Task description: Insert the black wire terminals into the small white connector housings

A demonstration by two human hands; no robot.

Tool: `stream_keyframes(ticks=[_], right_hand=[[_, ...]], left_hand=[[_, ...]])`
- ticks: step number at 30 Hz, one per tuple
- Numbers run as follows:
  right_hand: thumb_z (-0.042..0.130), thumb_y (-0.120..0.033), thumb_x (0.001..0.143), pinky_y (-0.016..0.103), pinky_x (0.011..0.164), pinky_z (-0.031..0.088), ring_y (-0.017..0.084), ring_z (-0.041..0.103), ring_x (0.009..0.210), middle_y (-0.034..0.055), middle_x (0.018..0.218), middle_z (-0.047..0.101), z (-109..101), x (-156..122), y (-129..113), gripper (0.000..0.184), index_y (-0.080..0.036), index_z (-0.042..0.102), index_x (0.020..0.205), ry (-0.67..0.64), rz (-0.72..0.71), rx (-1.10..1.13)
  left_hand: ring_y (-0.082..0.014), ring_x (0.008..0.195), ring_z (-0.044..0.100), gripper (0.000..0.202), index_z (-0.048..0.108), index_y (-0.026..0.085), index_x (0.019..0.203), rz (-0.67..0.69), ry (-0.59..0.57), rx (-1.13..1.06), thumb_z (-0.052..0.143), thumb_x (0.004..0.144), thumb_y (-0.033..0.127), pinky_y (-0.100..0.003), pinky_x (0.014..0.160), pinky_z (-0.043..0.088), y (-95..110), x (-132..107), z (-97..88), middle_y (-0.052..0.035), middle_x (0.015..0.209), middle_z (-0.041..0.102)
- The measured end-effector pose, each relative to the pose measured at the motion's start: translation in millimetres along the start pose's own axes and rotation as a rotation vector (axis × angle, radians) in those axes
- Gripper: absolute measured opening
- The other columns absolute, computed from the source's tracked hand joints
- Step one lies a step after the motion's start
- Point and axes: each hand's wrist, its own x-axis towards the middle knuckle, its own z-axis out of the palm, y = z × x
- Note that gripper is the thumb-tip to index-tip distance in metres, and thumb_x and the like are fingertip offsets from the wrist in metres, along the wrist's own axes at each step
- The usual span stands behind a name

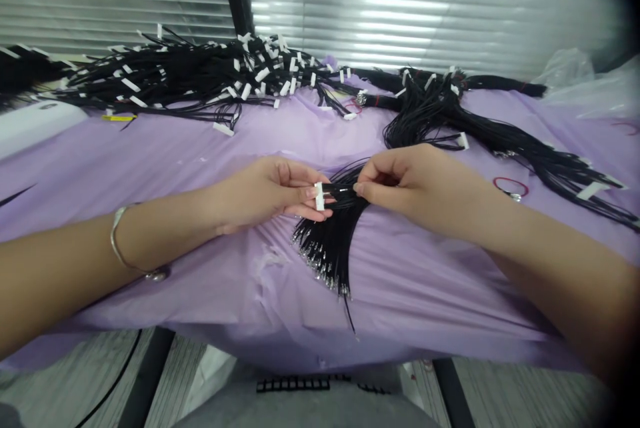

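My left hand (290, 189) pinches a small white connector (319, 196) between thumb and fingers. Several black wires run from the connector toward the right. Close by, my right hand (400, 181) has thumb and forefinger pressed together on a black wire near the connector. Beneath both hands a fanned bundle of black wires (333, 235) lies on the purple cloth, its metal-tipped ends pointing toward me. The exact wire end between my right fingertips is hidden.
A large heap of black wires with white connectors (200, 75) lies along the back. Another wire bundle (530, 141) stretches across the right. A red wire loop (511, 187) lies beside my right forearm. A white object (40, 125) and yellow strip (119, 118) are at left.
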Motion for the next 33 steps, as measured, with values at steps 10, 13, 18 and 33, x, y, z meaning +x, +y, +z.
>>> stream_keyframes(ticks=[10, 13, 18, 33], right_hand=[[0.055, -0.017, 0.069, 0.021, 0.042, 0.03, 0.006, 0.043, 0.044, -0.0047, 0.052, 0.053, 2.2, -0.4, -3.1, 0.011, -0.018, 0.058, 0.059, 0.052, 0.025, 0.024], [0.055, -0.017, 0.07, 0.022, 0.041, 0.03, 0.006, 0.042, 0.044, -0.0047, 0.052, 0.053, 2.0, -0.4, -4.1, 0.01, -0.018, 0.057, 0.06, 0.039, 0.038, 0.042], [0.055, -0.019, 0.071, 0.022, 0.042, 0.031, 0.007, 0.043, 0.046, -0.0042, 0.053, 0.054, 3.1, -0.1, -3.0, 0.01, -0.018, 0.058, 0.061, 0.033, 0.052, 0.079], [0.053, -0.014, 0.07, 0.021, 0.049, 0.036, 0.008, 0.049, 0.052, -0.0039, 0.057, 0.058, 2.9, -0.6, -5.6, 0.011, -0.017, 0.058, 0.061, 0.023, -0.038, 0.082]], left_hand=[[-0.0102, 0.076, 0.066, 0.016, 0.066, 0.014, 0.09, 0.001, 0.003, -0.02, 0.063, 0.076, 0.009, -0.025, 0.08, 0.054, -0.6, -0.5, -0.3, -0.0023, 0.083, 0.07], [-0.0106, 0.078, 0.066, 0.018, 0.065, 0.013, 0.091, 0.0, -0.021, -0.016, 0.063, 0.074, 0.006, -0.024, 0.082, 0.053, -0.8, -0.4, -1.0, -0.0034, 0.086, 0.07], [-0.0115, 0.081, 0.066, 0.018, 0.065, 0.013, 0.094, -0.013, -0.023, -0.03, 0.06, 0.077, 0.007, -0.026, 0.086, 0.051, 0.1, 0.0, -0.9, -0.0037, 0.088, 0.069], [-0.0112, 0.075, 0.067, 0.012, 0.066, 0.011, 0.088, -0.066, 0.03, -0.067, 0.058, 0.079, 0.008, -0.022, 0.078, 0.054, 5.2, -0.7, 1.7, -0.0049, 0.083, 0.07]])
